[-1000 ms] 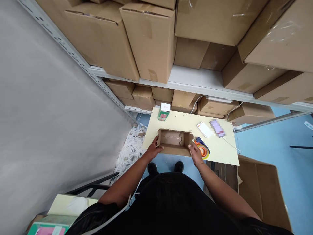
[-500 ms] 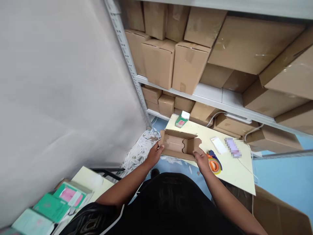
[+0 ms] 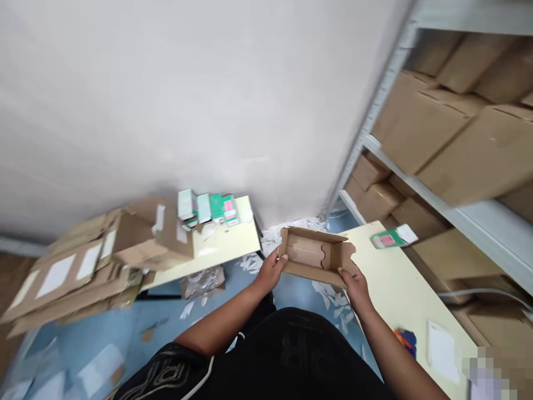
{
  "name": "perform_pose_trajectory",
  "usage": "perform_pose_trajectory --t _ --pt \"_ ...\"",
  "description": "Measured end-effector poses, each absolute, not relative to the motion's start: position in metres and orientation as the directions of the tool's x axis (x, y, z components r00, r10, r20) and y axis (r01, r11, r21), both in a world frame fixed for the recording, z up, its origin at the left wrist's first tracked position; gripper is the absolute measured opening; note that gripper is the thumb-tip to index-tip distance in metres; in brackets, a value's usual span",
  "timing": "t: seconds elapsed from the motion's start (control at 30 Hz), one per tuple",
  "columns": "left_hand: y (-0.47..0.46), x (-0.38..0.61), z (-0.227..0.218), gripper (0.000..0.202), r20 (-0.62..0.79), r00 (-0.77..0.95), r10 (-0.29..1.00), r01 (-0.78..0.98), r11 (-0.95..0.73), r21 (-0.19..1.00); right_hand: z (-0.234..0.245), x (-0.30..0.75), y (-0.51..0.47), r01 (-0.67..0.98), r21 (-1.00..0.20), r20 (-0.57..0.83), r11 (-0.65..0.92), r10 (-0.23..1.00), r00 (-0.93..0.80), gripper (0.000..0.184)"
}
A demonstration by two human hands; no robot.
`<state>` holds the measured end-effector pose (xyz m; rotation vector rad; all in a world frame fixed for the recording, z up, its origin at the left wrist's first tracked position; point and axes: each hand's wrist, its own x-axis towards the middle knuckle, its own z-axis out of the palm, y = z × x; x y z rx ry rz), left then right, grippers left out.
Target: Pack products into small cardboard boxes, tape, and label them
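Note:
A small open cardboard box is held in front of me above the floor, its inside facing up and nothing lying in it. My left hand grips its left end, thumb over the edge. On the right end, my right hand pinches the side wall close to a notched flap. The box hangs in the gap between two pale yellow tables. Nearest to my right hand is the right-hand table, with a green and white carton lying on it.
On the left table stand several green and white cartons beside stacked flattened cardboard. A metal shelf with cardboard boxes rises at right. Paper scraps litter the blue floor. Orange and blue tape lies on the right table.
My view has swung left, bringing the left table and flattened cardboard into sight while the shelf shifts right. Both hands keep hold of the cardboard box.

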<state>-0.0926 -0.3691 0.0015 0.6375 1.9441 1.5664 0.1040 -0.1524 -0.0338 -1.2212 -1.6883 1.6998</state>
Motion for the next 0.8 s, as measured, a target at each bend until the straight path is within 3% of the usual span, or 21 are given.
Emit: perform_pose_trajectory --t 0.3,0.53,0.7,0.8 --pt "-0.545 -0.102 0.013 0.053 0.03 -0.912 0.409 0.111 0.174 0.979 -0.008 0.013 -0.251 0.358 -0.929 -0.236 0.092 0.597 -0.767 0.045" --pt "-0.706 -0.129 0.007 0.056 0.058 -0.943 0.327 0.116 0.16 0.98 0.0 -0.071 -0.378 0.306 -0.943 -0.206 0.129 0.494 -0.845 0.039" --pt "-0.798 -0.176 0.028 0.044 -0.004 -0.944 0.331 0.124 0.365 0.923 0.007 -0.109 -0.449 0.306 -0.94 -0.202 0.149 0.479 -0.854 0.038" --pt "-0.826 -0.228 0.05 0.036 0.059 -0.954 0.295 0.214 0.529 0.821 0.006 -0.121 -0.474 0.327 -0.93 -0.213 0.171 0.477 -0.853 0.036"
